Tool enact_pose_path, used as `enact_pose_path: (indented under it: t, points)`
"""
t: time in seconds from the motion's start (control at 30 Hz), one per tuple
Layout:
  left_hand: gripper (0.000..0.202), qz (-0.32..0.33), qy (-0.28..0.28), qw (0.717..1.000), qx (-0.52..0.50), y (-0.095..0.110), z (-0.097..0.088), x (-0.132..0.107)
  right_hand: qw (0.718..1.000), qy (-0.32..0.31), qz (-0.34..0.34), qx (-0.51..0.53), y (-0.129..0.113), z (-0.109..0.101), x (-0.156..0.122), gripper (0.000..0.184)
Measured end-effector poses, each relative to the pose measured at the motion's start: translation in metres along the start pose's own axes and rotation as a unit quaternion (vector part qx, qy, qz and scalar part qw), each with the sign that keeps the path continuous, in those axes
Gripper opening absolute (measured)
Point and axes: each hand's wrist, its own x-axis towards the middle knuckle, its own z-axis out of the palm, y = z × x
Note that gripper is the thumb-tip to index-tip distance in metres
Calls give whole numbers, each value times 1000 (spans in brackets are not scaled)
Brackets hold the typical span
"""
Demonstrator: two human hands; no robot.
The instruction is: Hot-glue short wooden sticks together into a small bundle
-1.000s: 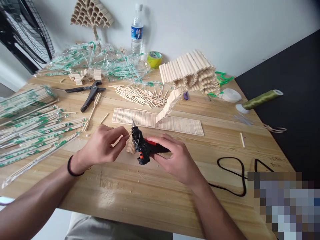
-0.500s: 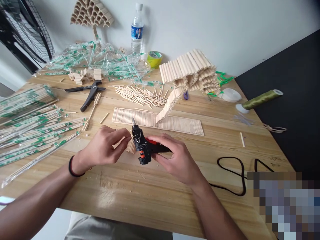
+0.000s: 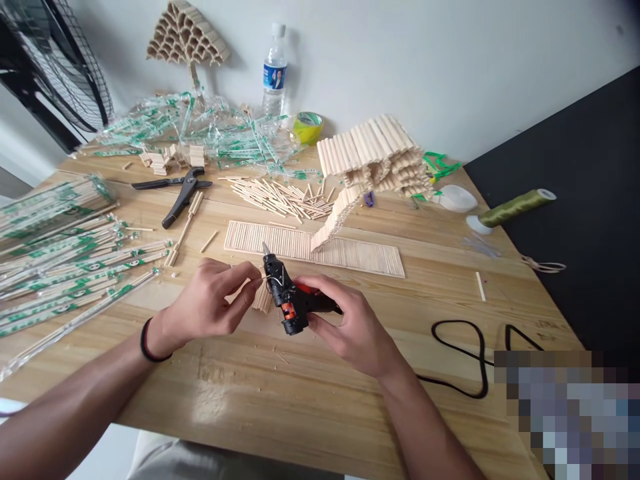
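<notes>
My right hand (image 3: 353, 320) grips the handle of a black glue gun (image 3: 285, 293) with an orange-red trigger, its metal nozzle pointing away from me. Strands of pale glue cling to the gun's side. My left hand (image 3: 220, 297) is closed in a pinch beside the gun's body, on what looks like a small thin stick (image 3: 265, 277) whose tip meets the gun. Below the gun lies a small panel of joined sticks (image 3: 262, 299), partly covered. Beyond it is a long stick-covered base (image 3: 360, 257) with a slanting, tree-like stick model (image 3: 370, 150) standing on it.
Black cutters (image 3: 185, 197), loose cut sticks (image 3: 280, 197) and wrapped chopsticks (image 3: 75, 267) lie on the table. Behind are torn wrappers (image 3: 240, 137), a water bottle (image 3: 275, 77), tape (image 3: 309, 127) and another tree model (image 3: 187, 33). A black cord (image 3: 484, 360) lies at right.
The view has tilted slightly, so the scene sits a little lower. Both hands keep nearly the same hold, and the glue gun has turned slightly.
</notes>
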Motion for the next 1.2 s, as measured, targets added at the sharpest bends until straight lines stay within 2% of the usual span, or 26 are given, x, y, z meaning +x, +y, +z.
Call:
enact_pose_path:
  t: [0.2, 0.4, 0.6, 0.8, 0.97, 1.2]
  points:
    - [18, -41, 30, 999, 17, 0, -1, 1, 999, -25, 10, 25, -4, 0, 0, 34]
    - [18, -36, 6, 999, -16, 2, 0, -2, 997, -40, 26, 52, -7, 1, 1, 33]
    - [19, -60, 25, 997, -31, -3, 1, 0, 998, -33, 26, 50, -6, 3, 0, 32]
    - [20, -51, -3, 997, -63, -1, 1, -2, 997, -42, 29, 56, -6, 4, 1, 32]
    - [19, -76, 15, 995, -60, -4, 1, -2, 996, -44, 34, 65, -5, 4, 0, 32]
    - [18, -62, -9, 996, -65, 3, -2, -5, 992, -43, 33, 114, -5, 5, -2, 33]
